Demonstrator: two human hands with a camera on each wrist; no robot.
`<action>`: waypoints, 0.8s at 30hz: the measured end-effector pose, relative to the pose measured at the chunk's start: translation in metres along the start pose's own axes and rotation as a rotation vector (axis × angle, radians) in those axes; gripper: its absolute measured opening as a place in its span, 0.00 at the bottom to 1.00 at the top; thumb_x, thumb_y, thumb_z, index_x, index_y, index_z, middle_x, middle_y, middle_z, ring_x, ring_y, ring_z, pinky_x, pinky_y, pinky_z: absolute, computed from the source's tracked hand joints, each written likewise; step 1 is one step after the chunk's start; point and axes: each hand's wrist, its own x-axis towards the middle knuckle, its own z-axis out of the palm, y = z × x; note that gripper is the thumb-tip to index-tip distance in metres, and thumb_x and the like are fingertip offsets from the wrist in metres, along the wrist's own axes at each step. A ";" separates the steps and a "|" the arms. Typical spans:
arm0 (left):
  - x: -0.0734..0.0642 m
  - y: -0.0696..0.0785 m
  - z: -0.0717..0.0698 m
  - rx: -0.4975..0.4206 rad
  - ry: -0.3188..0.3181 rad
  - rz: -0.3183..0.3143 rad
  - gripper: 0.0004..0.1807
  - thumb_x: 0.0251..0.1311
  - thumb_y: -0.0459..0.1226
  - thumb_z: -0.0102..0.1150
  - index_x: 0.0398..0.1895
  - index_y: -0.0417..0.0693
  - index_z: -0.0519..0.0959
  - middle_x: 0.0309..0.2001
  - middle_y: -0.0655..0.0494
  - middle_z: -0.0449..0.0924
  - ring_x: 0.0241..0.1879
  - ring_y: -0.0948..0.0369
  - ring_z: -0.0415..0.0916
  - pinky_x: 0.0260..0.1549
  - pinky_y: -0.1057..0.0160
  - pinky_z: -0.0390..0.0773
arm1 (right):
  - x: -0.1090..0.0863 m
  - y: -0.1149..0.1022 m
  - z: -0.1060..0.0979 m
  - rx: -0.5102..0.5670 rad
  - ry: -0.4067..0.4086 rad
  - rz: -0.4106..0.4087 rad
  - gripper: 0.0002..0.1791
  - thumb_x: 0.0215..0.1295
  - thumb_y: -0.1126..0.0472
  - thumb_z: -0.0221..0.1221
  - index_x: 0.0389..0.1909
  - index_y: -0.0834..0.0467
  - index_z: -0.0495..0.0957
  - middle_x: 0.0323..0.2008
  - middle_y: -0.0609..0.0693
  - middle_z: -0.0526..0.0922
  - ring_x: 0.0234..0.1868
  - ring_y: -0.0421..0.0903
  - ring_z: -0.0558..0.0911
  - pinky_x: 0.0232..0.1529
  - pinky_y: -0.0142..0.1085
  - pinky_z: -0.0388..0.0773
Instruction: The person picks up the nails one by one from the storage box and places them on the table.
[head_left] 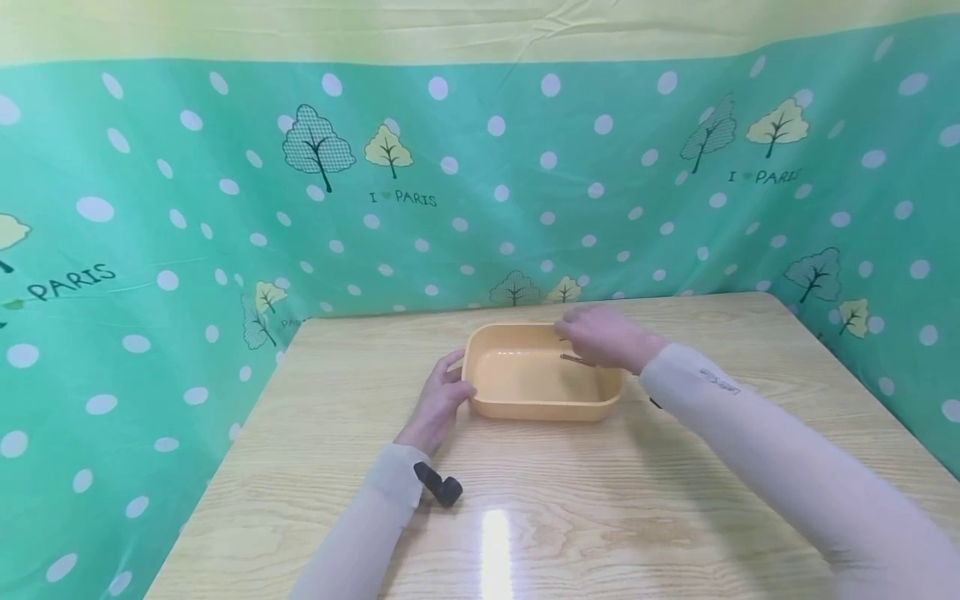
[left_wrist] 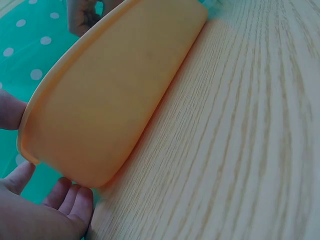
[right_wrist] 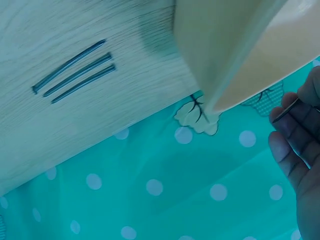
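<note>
An orange plastic box (head_left: 543, 411), open at the top, stands on the wooden table. My left hand (head_left: 442, 396) grips its left end, thumb at the rim and fingers against the outer wall, as the left wrist view also shows. Over the box's right part is my right hand (head_left: 603, 335), which pinches a thin dark nail (right_wrist: 286, 111) between thumb and fingers. Below that hand, thin brownish rods (head_left: 577, 360) show in the head view; whether they are held or lie in the box I cannot tell.
Three long dark nails (right_wrist: 77, 72) lie side by side on the table beside the box, mostly hidden by the right sleeve in the head view. A green dotted curtain (head_left: 480, 208) hangs behind the table (head_left: 585, 517). A black clip-like part (head_left: 438, 485) sits at the left cuff.
</note>
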 end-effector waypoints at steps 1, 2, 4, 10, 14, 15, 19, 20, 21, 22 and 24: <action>0.000 0.000 0.000 0.000 0.000 0.000 0.44 0.41 0.23 0.56 0.69 0.51 0.60 0.62 0.38 0.64 0.57 0.45 0.68 0.59 0.54 0.65 | -0.002 0.002 0.000 -0.004 0.008 -0.001 0.09 0.56 0.64 0.64 0.38 0.54 0.77 0.31 0.45 0.79 0.33 0.44 0.78 0.37 0.37 0.79; 0.000 0.000 0.000 -0.001 0.003 -0.002 0.44 0.41 0.23 0.56 0.69 0.51 0.60 0.61 0.39 0.64 0.57 0.46 0.68 0.59 0.54 0.65 | -0.004 0.003 -0.001 -0.004 0.015 0.003 0.09 0.55 0.66 0.63 0.37 0.54 0.77 0.31 0.45 0.78 0.32 0.44 0.77 0.36 0.37 0.78; 0.000 -0.001 -0.001 0.001 0.004 -0.001 0.44 0.41 0.23 0.56 0.68 0.52 0.60 0.61 0.39 0.64 0.57 0.46 0.69 0.60 0.54 0.64 | -0.009 0.006 -0.002 -0.006 0.026 0.016 0.11 0.53 0.70 0.62 0.35 0.53 0.76 0.30 0.44 0.77 0.31 0.43 0.76 0.35 0.35 0.78; 0.001 -0.001 -0.001 0.006 0.010 0.005 0.44 0.40 0.24 0.57 0.67 0.52 0.62 0.59 0.41 0.66 0.56 0.47 0.70 0.61 0.53 0.62 | -0.019 0.013 -0.004 -0.020 0.048 0.036 0.10 0.54 0.70 0.60 0.34 0.52 0.76 0.30 0.44 0.76 0.30 0.43 0.75 0.33 0.35 0.76; 0.001 -0.001 -0.001 0.006 0.006 0.006 0.44 0.40 0.24 0.57 0.67 0.52 0.62 0.59 0.41 0.66 0.56 0.47 0.70 0.60 0.53 0.62 | -0.026 0.017 -0.003 -0.025 0.061 0.035 0.11 0.55 0.70 0.59 0.35 0.53 0.77 0.31 0.44 0.77 0.30 0.43 0.76 0.34 0.36 0.77; 0.001 -0.001 -0.001 0.006 0.005 0.006 0.44 0.40 0.24 0.57 0.67 0.52 0.62 0.59 0.41 0.66 0.56 0.47 0.70 0.60 0.53 0.62 | -0.027 0.018 -0.003 -0.024 0.065 0.033 0.11 0.55 0.70 0.59 0.36 0.53 0.77 0.31 0.44 0.77 0.30 0.43 0.76 0.34 0.36 0.77; 0.001 -0.001 -0.002 0.008 0.002 0.007 0.44 0.40 0.23 0.57 0.68 0.52 0.61 0.60 0.41 0.66 0.56 0.47 0.70 0.60 0.53 0.63 | -0.033 0.022 -0.002 -0.021 0.087 0.019 0.10 0.55 0.70 0.60 0.34 0.53 0.76 0.31 0.45 0.77 0.30 0.43 0.76 0.33 0.34 0.77; 0.001 -0.001 -0.002 0.009 0.002 0.006 0.44 0.40 0.23 0.57 0.68 0.51 0.61 0.59 0.41 0.66 0.56 0.47 0.70 0.60 0.53 0.63 | -0.035 0.024 -0.002 -0.020 0.096 0.013 0.10 0.54 0.71 0.60 0.33 0.53 0.76 0.31 0.45 0.77 0.29 0.43 0.76 0.32 0.34 0.77; 0.001 -0.001 -0.002 0.013 0.002 0.006 0.44 0.40 0.23 0.56 0.68 0.52 0.61 0.59 0.41 0.66 0.56 0.47 0.70 0.60 0.53 0.63 | -0.036 0.025 -0.001 -0.019 0.102 0.010 0.10 0.54 0.71 0.60 0.33 0.53 0.76 0.31 0.44 0.77 0.29 0.43 0.76 0.32 0.34 0.77; 0.001 -0.002 -0.002 0.016 0.002 0.007 0.44 0.40 0.23 0.56 0.68 0.52 0.61 0.59 0.41 0.66 0.56 0.47 0.70 0.60 0.53 0.63 | -0.038 0.026 -0.001 -0.020 0.109 0.006 0.10 0.54 0.71 0.60 0.33 0.53 0.75 0.31 0.45 0.77 0.29 0.43 0.76 0.32 0.34 0.77; 0.001 -0.002 -0.001 0.021 0.002 0.007 0.44 0.40 0.24 0.57 0.68 0.52 0.61 0.59 0.41 0.66 0.56 0.47 0.70 0.61 0.53 0.62 | -0.041 0.028 0.000 -0.021 0.126 -0.004 0.10 0.53 0.71 0.61 0.32 0.53 0.75 0.31 0.45 0.77 0.30 0.43 0.77 0.32 0.35 0.77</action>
